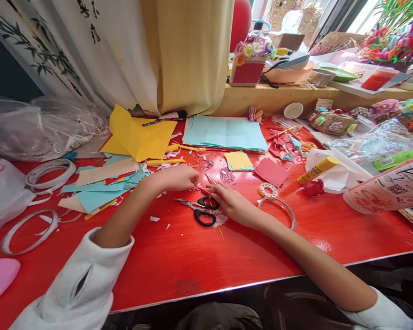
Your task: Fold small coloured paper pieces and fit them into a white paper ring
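Note:
Over the middle of the red table [165,270], my left hand [181,178] and my right hand [229,197] meet almost fingertip to fingertip. A small pointed piece of red paper [209,178] sticks up from the closed fingers of my right hand. My left fingers are pinched at its near side; the edge they hold is mostly hidden. Just below both hands lie scissors [204,217] with black handles, their blades slightly apart and pointing left. Tiny white paper scraps [154,219] are scattered around.
Blue sheets [223,133], folded yellow paper [147,137], yellow squares [239,160] and red squares [271,172] lie beyond my hands. Tape rolls [50,174] and paper strips [103,192] are at left. A tape ring [289,213], glue stick [317,170] and pink-white cup [385,185] stand right.

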Demonstrator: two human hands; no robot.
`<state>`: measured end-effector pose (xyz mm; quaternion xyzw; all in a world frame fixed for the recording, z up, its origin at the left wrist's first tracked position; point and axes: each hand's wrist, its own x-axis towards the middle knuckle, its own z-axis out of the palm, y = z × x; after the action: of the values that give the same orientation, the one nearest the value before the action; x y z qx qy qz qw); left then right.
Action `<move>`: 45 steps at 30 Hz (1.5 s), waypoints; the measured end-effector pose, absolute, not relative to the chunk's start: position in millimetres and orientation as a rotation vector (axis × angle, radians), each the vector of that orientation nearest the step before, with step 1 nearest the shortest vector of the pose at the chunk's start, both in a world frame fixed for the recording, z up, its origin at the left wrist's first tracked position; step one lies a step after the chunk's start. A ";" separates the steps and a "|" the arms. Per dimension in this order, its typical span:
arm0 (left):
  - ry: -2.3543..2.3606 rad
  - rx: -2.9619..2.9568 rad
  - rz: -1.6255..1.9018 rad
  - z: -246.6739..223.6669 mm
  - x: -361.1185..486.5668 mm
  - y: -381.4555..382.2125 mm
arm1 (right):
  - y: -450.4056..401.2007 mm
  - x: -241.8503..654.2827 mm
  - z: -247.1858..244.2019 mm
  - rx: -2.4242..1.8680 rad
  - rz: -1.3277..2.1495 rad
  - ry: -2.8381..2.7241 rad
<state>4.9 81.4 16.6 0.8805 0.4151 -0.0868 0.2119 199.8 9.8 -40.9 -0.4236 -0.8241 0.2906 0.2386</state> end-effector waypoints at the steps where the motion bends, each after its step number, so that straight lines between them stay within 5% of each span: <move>1: 1.185 2.406 -0.246 21.3 0.7 83.0 | 9.8 199.9 -41.2 -1.164 0.798 -2.254; 7: 1.436 2.443 -0.282 38.4 -26.1 95.3 | 7.3 197.4 -39.3 -1.140 0.739 -2.291; 16: 1.144 2.586 -0.092 4.4 0.7 89.9 | 6.7 211.4 -17.9 -1.207 0.671 -1.880; 26: 1.046 2.792 0.412 -24.3 36.5 76.4 | 22.7 234.0 -9.0 -1.366 0.930 -1.687; 45: 1.095 2.649 0.184 -17.2 27.9 79.4 | 28.6 240.2 -11.9 -1.371 1.144 -1.970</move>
<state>27.9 79.4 -17.2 0.9139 0.3778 0.0635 0.1343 240.2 28.6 -11.9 -0.5007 -0.7196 0.4176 0.2390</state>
